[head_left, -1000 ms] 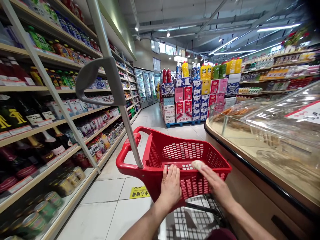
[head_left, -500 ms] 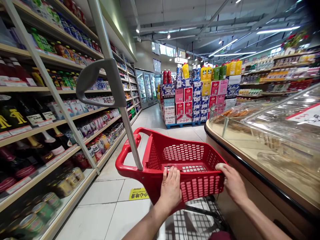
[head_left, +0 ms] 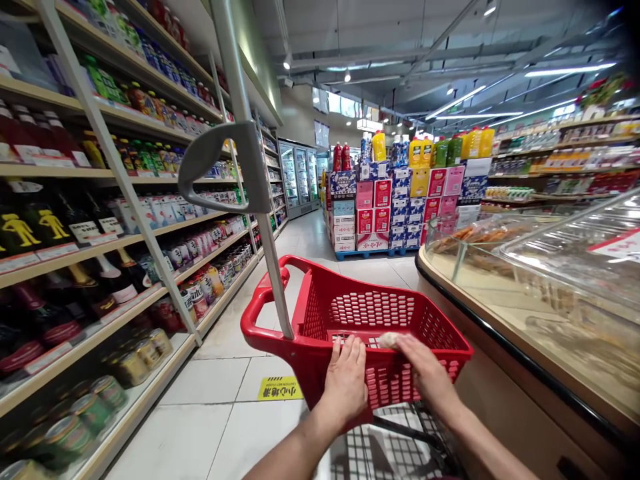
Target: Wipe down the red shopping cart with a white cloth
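Note:
A red plastic shopping cart basket [head_left: 373,287] with holed walls stands in front of me. My left hand [head_left: 346,379] is closed over its near rim, fingertips on the inner side. Further right along the same rim lies my right hand [head_left: 425,370], fingers bent around a crumpled whitish cloth [head_left: 389,340] pressed at the edge; part of the cloth is hidden beneath the fingers. From the cart's left side a metal pole rises to a grey loop handle [head_left: 255,167]. Below the basket shows a wire rack [head_left: 395,447].
Shelves [head_left: 125,180] of bottles and cans line the left side. A glass-topped food counter [head_left: 505,333] stands close on the right. Stacked drink cartons [head_left: 383,217] sit on a blue pallet ahead. A yellow sticker [head_left: 277,388] marks the tiled floor.
My right hand has slid left along the near rim with the cloth, from the right corner toward my left hand. My left hand keeps its place on the rim. The view has turned slightly left.

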### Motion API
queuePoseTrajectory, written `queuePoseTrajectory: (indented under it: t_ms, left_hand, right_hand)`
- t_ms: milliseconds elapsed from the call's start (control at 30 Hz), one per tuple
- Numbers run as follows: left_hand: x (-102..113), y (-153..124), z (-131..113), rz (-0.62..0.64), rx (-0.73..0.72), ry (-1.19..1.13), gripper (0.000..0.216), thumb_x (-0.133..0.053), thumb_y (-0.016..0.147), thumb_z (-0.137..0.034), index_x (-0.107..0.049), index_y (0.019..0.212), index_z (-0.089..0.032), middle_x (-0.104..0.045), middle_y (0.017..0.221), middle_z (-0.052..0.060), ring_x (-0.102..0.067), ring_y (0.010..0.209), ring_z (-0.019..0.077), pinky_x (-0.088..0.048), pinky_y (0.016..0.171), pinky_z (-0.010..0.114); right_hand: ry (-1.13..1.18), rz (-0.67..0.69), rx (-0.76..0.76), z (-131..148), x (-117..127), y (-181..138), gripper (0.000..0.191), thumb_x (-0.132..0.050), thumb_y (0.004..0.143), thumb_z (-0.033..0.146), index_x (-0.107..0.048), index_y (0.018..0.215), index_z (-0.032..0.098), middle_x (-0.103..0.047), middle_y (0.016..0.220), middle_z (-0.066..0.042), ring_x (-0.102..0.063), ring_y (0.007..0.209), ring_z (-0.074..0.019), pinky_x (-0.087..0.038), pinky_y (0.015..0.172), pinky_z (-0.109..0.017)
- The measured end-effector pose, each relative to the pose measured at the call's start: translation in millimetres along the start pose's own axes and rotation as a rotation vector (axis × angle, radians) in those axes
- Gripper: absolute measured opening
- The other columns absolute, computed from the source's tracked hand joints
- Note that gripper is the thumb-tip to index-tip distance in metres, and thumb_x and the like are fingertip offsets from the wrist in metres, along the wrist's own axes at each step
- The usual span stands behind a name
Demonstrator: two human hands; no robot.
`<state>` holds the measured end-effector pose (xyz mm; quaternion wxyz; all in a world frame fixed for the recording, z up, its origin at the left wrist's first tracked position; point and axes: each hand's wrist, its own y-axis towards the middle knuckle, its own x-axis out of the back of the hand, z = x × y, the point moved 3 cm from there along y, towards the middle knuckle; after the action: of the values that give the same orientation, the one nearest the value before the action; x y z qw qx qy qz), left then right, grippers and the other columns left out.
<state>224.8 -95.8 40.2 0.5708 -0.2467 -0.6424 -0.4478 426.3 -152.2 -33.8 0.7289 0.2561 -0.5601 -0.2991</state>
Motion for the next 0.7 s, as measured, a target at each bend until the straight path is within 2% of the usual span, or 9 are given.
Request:
queuePoseTrajectory:
  t_ms: [67,133,200,233,300,400,500,567,700]
  left_hand:
    - [18,-17,14,-0.091,-0.077,0.004,0.052,-0.040,0.078,-0.025,-0.035,0.128,-0.014,-0.040,0.134,0.008,-0.027,0.128,0.0209,-0.010,0.108,0.042]
    - [44,-39,43,-0.286,-0.036,0.015,0.045,-0.038,0.078,-0.018,-0.041,0.123,-0.019,-0.044,0.131,0.006,-0.029,0.126,0.0196,-0.007,0.108,0.045]
    - [72,-61,80,-0.549,0.202,0.033,0.040,-0.036,0.077,-0.015,-0.046,0.115,-0.018,-0.049,0.125,0.008,-0.032,0.124,0.0214,-0.011,0.106,0.048]
    - [84,-68,97,-0.626,0.344,0.043,0.039,-0.038,0.076,-0.016,-0.046,0.115,-0.016,-0.049,0.124,0.011,-0.032,0.123,0.0240,-0.013,0.104,0.050]
    - [99,-72,121,-0.595,0.468,0.017,0.036,-0.040,0.074,-0.016,-0.050,0.109,-0.017,-0.054,0.117,0.010,-0.036,0.119,0.0263,-0.020,0.101,0.051]
    - [105,-59,130,-0.386,0.409,-0.049,0.020,-0.042,0.075,-0.017,-0.059,0.084,-0.022,-0.063,0.099,0.003,-0.046,0.105,0.0249,-0.020,0.099,0.054]
    - [106,-51,124,-0.344,0.365,-0.080,0.017,-0.042,0.077,-0.018,-0.059,0.075,-0.023,-0.064,0.089,0.000,-0.048,0.099,0.0231,-0.015,0.100,0.057]
    - [105,-52,122,-0.362,0.357,-0.090,0.017,-0.044,0.075,-0.016,-0.059,0.079,-0.023,-0.064,0.091,0.000,-0.047,0.101,0.0230,-0.013,0.100,0.057]
    - [100,-58,123,-0.382,0.366,-0.109,0.019,-0.045,0.070,-0.012,-0.059,0.078,-0.023,-0.062,0.100,0.000,-0.042,0.109,0.0242,-0.011,0.101,0.057]
  right_hand:
    - [-0.098,-0.010,-0.113,-30,9,-3,0.062,-0.031,0.059,0.002,-0.056,0.112,0.020,-0.059,0.113,-0.004,-0.054,0.106,-0.0188,-0.044,0.092,-0.039]
    - [-0.170,0.019,-0.201,-64,18,-8,0.056,-0.033,0.058,0.005,-0.060,0.106,0.019,-0.062,0.108,-0.005,-0.058,0.098,-0.0208,-0.046,0.088,-0.040]
    - [-0.179,0.038,-0.244,-75,21,-7,0.050,-0.034,0.061,0.009,-0.062,0.102,0.017,-0.063,0.106,-0.007,-0.059,0.095,-0.0228,-0.049,0.084,-0.040]
    - [-0.157,0.027,-0.261,-66,18,-3,0.048,-0.034,0.062,0.010,-0.062,0.101,0.016,-0.063,0.105,-0.008,-0.060,0.093,-0.0233,-0.051,0.081,-0.040]
    - [-0.057,-0.025,-0.266,-16,6,15,0.046,-0.034,0.066,0.011,-0.062,0.102,0.016,-0.065,0.100,-0.008,-0.063,0.088,-0.0230,-0.054,0.074,-0.039]
    - [0.245,-0.102,-0.062,111,-20,52,0.055,-0.031,0.068,0.005,-0.055,0.115,0.022,-0.064,0.103,-0.004,-0.061,0.093,-0.0191,-0.053,0.080,-0.038]
    - [0.421,-0.196,0.118,211,-38,73,0.062,-0.031,0.072,0.002,-0.036,0.131,0.021,-0.049,0.126,-0.006,-0.049,0.113,-0.0205,-0.048,0.089,-0.042]
    - [0.429,-0.225,0.195,231,-43,70,0.062,-0.032,0.076,0.001,-0.030,0.134,0.022,-0.042,0.132,-0.008,-0.041,0.120,-0.0218,-0.045,0.092,-0.044]
    - [0.383,-0.235,0.333,202,-17,71,0.058,-0.033,0.078,0.000,-0.040,0.128,0.029,-0.052,0.123,-0.005,-0.050,0.112,-0.0196,-0.049,0.088,-0.041]
